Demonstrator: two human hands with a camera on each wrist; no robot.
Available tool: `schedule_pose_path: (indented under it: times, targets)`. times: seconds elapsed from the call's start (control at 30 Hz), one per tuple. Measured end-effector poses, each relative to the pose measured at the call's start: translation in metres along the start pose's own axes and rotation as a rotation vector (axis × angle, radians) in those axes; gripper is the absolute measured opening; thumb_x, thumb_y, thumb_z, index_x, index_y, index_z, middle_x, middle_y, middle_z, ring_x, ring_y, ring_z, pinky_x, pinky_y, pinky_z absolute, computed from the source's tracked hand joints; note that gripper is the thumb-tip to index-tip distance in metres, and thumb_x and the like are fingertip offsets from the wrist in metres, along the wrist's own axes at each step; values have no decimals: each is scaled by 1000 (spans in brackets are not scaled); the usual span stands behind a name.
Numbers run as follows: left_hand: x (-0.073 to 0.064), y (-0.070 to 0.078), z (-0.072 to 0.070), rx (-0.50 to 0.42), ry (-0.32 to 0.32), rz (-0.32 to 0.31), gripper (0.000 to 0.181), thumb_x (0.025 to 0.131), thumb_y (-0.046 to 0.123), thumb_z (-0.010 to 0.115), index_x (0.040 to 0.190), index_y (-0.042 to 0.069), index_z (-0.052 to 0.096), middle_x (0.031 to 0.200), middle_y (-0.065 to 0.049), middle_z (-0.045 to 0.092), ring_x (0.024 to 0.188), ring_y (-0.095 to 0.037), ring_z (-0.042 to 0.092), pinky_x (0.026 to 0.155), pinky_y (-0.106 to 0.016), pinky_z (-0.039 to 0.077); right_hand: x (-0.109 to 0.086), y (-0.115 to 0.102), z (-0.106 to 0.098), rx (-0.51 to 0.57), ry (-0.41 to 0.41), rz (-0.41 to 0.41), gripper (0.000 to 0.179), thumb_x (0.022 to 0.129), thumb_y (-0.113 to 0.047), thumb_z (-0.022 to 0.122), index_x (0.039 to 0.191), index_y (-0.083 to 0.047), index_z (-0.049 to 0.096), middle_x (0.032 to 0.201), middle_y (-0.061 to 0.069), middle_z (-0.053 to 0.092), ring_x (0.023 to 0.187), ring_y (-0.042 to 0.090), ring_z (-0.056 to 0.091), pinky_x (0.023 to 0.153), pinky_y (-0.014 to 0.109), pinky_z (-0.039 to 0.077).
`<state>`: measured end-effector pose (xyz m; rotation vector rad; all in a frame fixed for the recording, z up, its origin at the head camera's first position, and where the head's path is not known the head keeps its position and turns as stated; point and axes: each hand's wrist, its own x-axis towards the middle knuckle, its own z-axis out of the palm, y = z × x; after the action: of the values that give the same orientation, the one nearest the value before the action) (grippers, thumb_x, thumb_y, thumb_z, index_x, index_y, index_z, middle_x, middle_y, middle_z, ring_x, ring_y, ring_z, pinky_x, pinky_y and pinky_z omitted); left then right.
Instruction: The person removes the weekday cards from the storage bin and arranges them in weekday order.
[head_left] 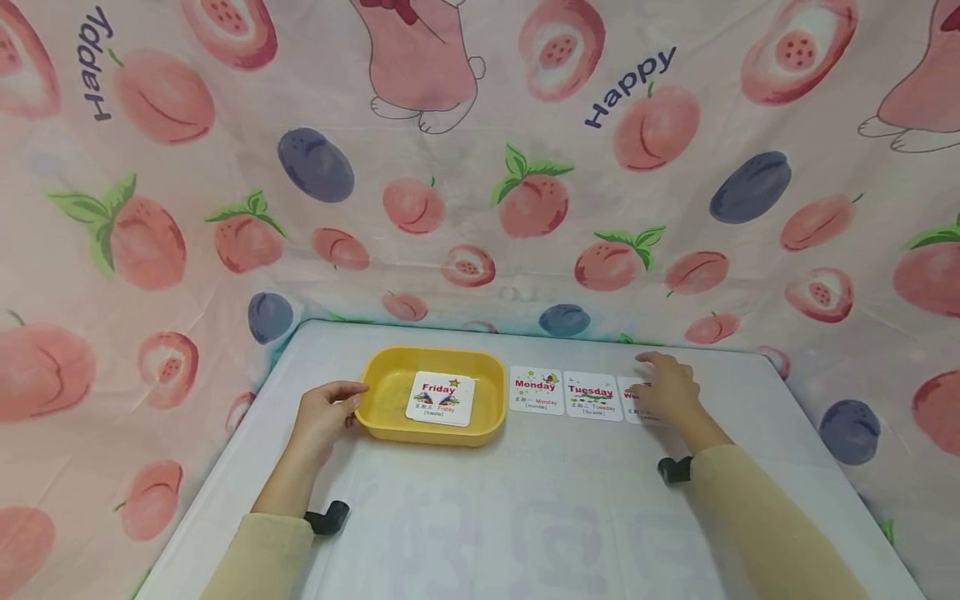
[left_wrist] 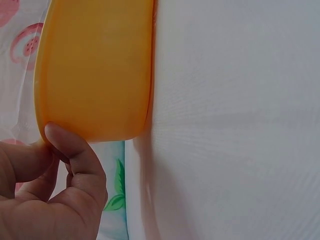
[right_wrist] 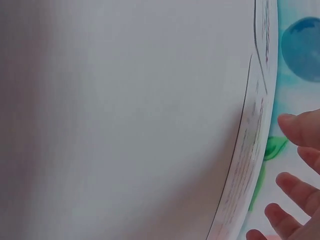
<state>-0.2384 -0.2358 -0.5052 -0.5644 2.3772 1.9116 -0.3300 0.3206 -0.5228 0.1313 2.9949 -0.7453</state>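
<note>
My left hand (head_left: 321,414) pinches the left rim of a yellow plastic tray (head_left: 378,427); the left wrist view shows the thumb and fingers on the tray's edge. Inside the tray lies a white card printed "Friday" (head_left: 441,399). To the right of the tray, a "Monday" card (head_left: 536,392) and a "Tuesday" card (head_left: 592,397) lie side by side. A third card (head_left: 632,397), reading "We...", ends the row and is partly hidden by my right hand (head_left: 670,390). That hand hovers over it with fingers spread and nothing held, as the right wrist view (right_wrist: 300,175) shows.
A white-covered table (head_left: 495,517) spreads below and in front of the cards. Behind it hangs a pink curtain (head_left: 465,208) with printed fruit, meeting the table's back edge. Black wrist mounts (head_left: 328,517) sit under both forearms.
</note>
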Motion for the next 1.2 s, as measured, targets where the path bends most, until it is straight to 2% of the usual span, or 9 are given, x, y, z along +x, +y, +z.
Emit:
schedule_pose_path:
  times: [0.57, 1.2]
  targets:
    - [-1, 1, -1, -3, -3, -1, 26, 106, 3, 62, 130, -3, 72, 129, -17, 61, 84, -16, 58, 69, -24, 57, -6, -37, 16, -44, 5, -105, 74, 92, -21, 81, 156, -11, 45, 167, 28, 32, 148, 57, 29, 108, 76, 31]
    - [-1, 2, 1, 11, 12, -18, 27, 107, 3, 61, 131, -1, 72, 131, -17, 60, 86, -16, 59, 70, -22, 57, -21, -75, 38, -61, -23, -254, 85, 86, -24, 88, 158, -15, 44, 165, 24, 38, 149, 53, 32, 110, 77, 33]
